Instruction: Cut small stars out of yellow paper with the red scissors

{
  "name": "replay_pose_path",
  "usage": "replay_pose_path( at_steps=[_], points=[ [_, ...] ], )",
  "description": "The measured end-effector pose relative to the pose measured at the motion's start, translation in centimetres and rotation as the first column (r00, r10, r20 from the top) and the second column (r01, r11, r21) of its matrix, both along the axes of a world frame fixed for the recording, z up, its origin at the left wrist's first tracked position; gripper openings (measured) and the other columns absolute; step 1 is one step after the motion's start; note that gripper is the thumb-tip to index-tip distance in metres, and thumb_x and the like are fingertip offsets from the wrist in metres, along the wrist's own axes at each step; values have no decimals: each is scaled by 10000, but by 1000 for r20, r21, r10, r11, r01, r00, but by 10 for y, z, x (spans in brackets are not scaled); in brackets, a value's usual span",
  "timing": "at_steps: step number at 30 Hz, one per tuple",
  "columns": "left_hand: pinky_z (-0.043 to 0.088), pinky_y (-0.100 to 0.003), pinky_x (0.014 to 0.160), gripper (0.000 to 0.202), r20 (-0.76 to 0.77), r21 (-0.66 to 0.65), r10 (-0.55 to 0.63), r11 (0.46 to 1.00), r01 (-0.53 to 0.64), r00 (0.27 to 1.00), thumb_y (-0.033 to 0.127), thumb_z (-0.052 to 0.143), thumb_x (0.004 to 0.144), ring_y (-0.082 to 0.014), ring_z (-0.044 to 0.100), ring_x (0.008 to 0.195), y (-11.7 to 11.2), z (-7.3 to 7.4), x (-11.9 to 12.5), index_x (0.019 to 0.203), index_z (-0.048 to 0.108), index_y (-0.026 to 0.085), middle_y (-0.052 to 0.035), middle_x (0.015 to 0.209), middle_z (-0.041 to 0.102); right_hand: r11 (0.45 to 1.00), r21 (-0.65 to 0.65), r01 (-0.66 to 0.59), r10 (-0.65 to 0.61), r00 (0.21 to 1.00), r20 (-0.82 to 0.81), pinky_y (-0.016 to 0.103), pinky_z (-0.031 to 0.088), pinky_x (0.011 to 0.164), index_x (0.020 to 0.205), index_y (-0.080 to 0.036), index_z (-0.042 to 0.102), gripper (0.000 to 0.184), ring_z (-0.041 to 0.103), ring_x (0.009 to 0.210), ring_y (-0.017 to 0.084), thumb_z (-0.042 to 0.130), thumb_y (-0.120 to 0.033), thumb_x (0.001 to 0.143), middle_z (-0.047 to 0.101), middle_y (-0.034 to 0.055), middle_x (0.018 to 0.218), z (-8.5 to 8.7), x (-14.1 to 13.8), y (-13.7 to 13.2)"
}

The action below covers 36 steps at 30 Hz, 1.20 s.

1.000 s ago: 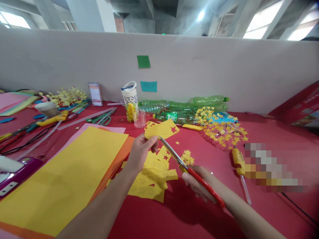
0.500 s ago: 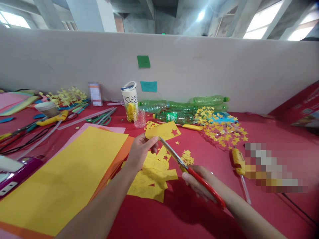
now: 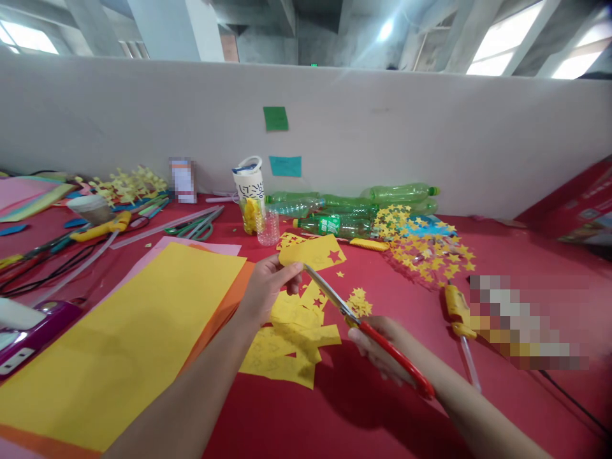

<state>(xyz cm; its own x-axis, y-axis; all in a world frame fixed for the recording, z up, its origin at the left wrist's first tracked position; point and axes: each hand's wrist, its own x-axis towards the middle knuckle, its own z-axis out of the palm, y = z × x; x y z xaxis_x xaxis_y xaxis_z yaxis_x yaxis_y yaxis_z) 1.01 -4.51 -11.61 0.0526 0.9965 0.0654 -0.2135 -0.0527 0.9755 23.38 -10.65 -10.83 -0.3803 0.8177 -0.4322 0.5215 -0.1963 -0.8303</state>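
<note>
Between the thumb and fingers of my left hand [image 3: 270, 287] is a piece of yellow paper [image 3: 310, 252] with a star-shaped hole near its right end. My right hand [image 3: 387, 347] grips red-handled scissors [image 3: 344, 309]. Their blades look nearly closed, and the tips meet the paper's lower edge beside my left thumb. Below lie yellow paper scraps [image 3: 291, 344], some with star cut-outs. A small pile of yellow paper stars [image 3: 359, 303] rests just beyond the scissors, and one loose star [image 3: 340, 274] lies near the held paper.
Large yellow sheets [image 3: 119, 338] over orange and pink ones cover the left. Green plastic bottles [image 3: 344, 224] line the white partition [image 3: 358, 127]. Many stars [image 3: 425, 248] spread at right, near a yellow glue gun [image 3: 458, 309]. A patterned cup [image 3: 249, 191] and green scissors [image 3: 201, 224] stand farther back.
Both hands stay almost in place. The scissor blades look slightly more closed at the paper's edge, and the paper has shifted very little.
</note>
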Motion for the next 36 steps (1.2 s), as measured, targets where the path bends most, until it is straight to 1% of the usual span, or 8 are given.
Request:
replay_pose_path(
  at_steps=[13,19,28,33,36],
  points=[
    [415,-199,472,185,-44,-1,-16,1000,16,999,289,694,741,-71,506,469,2,-1,-5,663,615,141,20,554,577,1000,-16,0,-1,1000,-24,147,281,297,627,-196,410,423,355,302,42,575,-531,825,361,-105,394,-2,-1,2],
    [412,-203,473,188,-51,-8,-13,1000,13,999,295,697,738,-73,504,468,2,-2,-7,665,610,145,21,554,579,1000,-14,-2,1,999,-33,150,267,305,618,-199,404,407,306,285,32,571,-494,845,338,-115,377,-3,-1,4],
    [406,-207,473,190,-55,-11,-13,1000,12,998,298,696,735,-74,499,464,2,-2,-6,662,609,146,22,547,575,1000,7,-12,12,1000,-9,150,246,297,617,-198,402,419,305,285,32,562,-518,835,341,-110,383,-4,-1,2],
    [406,-203,483,178,-44,5,-32,999,32,999,278,672,756,-73,504,486,2,-1,-6,658,600,147,22,568,574,1000,22,-4,4,1000,9,138,281,312,622,-190,416,429,369,332,42,576,-535,819,344,-99,428,-6,0,3],
    [398,-203,482,168,-43,19,-38,999,39,998,263,642,779,-73,504,489,1,-1,-4,667,600,145,19,585,578,1000,30,3,-3,1000,-13,141,291,301,640,-187,431,448,382,335,47,549,-583,814,369,-90,450,-10,1,3]
  ],
)
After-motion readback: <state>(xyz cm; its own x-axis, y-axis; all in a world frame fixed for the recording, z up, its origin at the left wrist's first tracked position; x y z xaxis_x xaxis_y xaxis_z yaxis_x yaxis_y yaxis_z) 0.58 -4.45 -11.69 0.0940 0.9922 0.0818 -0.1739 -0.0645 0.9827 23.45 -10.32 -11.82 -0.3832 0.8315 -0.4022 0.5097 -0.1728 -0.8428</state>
